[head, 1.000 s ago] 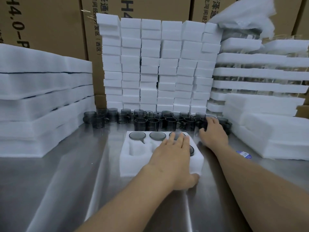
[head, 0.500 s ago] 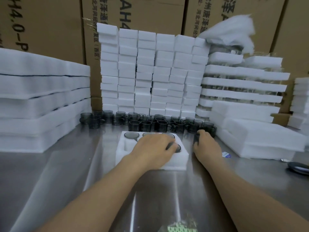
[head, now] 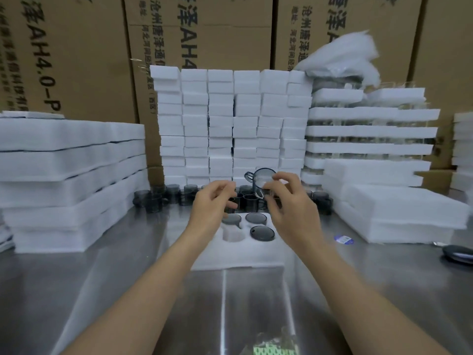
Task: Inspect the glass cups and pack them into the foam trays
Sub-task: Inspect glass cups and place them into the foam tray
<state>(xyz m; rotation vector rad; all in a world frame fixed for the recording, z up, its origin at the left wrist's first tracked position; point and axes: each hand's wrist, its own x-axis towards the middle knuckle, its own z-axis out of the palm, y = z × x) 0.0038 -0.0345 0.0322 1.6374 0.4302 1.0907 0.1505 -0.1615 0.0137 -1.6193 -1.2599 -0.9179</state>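
Observation:
A white foam tray [head: 238, 254] lies on the steel table before me. Three smoky glass cups [head: 262, 233] sit in its far pockets, and one pocket [head: 231, 235] beside them is bare. My right hand [head: 289, 208] holds a smoky glass cup [head: 261, 179] tipped on its side above the tray, with the handle toward the left. My left hand [head: 213, 203] hovers just left of that cup with loosely curled fingers, holding nothing. A row of loose glass cups [head: 163, 198] stands behind the tray.
Stacked foam blocks [head: 230, 124] form a wall at the back. Foam sheet piles [head: 64, 180] rise at left, and stacked trays of glassware [head: 371, 139] at right. Cardboard boxes [head: 199, 34] stand behind. A blue sticker [head: 344, 239] and a dark object [head: 458, 253] lie at right.
My right hand lifted a cup from the back row and raised it above the tray. My left hand left the tray and rose beside the cup. The view tilted upward.

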